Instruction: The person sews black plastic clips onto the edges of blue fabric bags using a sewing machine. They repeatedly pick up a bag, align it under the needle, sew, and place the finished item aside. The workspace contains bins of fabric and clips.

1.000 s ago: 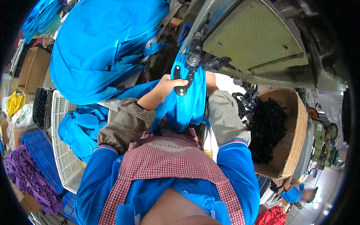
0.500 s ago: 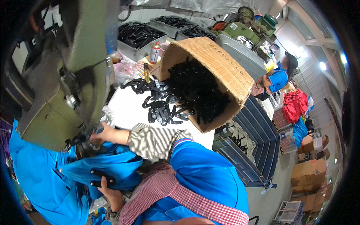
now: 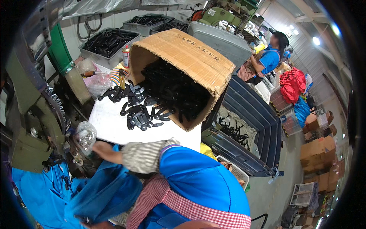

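My right hand (image 3: 106, 152), its arm in a striped sleeve cover, is at the machine beside a clear plastic bag of small metal pieces (image 3: 84, 136); its fingers are blurred, so I cannot tell their grip. My left hand (image 3: 95, 225) is barely visible at the lower edge, under blue fabric (image 3: 106, 187) with a small dark part at its bottom; its fingers are hidden. The green machine (image 3: 36, 145) stands over more blue cloth (image 3: 34, 191).
A tilted cardboard box (image 3: 209, 65) spills black parts (image 3: 141, 118) onto a white tabletop (image 3: 110, 129). Grey tubs (image 3: 106, 53) stand behind, a dark crate (image 3: 267, 145) at right. A co-worker (image 3: 263, 61) is beyond, near red fabric (image 3: 291, 86) and cartons (image 3: 316, 156).
My view has swung rightward. My left hand, earlier gripping a black piece on the blue fabric, has dropped nearly out of sight with the cloth. My right hand is beside the plastic bag.
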